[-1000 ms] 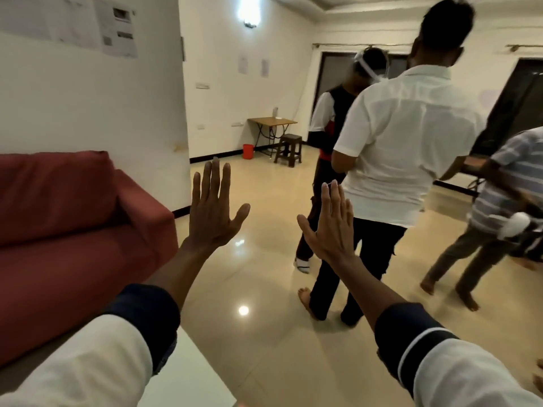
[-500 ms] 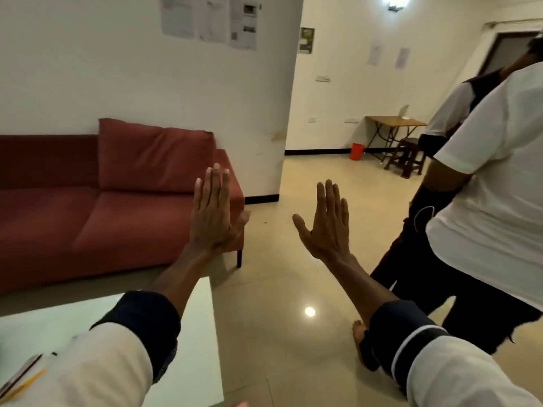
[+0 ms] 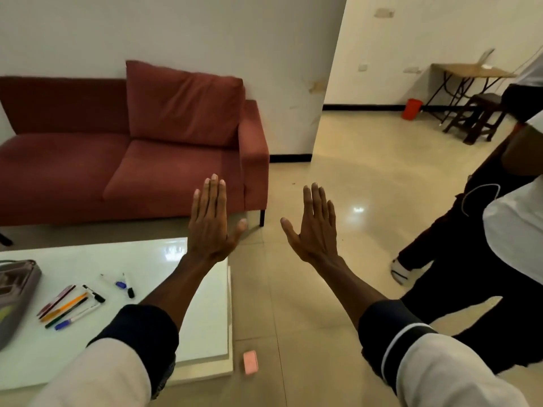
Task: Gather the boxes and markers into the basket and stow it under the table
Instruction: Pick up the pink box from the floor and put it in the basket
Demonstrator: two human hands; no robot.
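Observation:
My left hand (image 3: 210, 221) and my right hand (image 3: 314, 227) are held up flat in front of me, fingers straight, holding nothing. Below my left arm stands a low white table (image 3: 164, 259). On it lie several markers and pens (image 3: 69, 305) in a loose bunch, with two more markers (image 3: 123, 284) a little farther in. A grey basket (image 3: 14, 295) sits at the table's left end, cut off by the frame edge. A small pink box (image 3: 250, 362) lies on the floor beside the table's near right corner.
A red sofa (image 3: 132, 151) stands against the wall behind the table. A person in dark trousers (image 3: 470, 254) stands close on the right. Far back right are a wooden table (image 3: 470, 72), a stool (image 3: 482, 114) and a red bin (image 3: 412, 108). Glossy tiled floor lies ahead.
My view has swung left and down: the people slid off to the right, and the sofa, white table, markers and basket came into sight. Both hands stay raised and flat.

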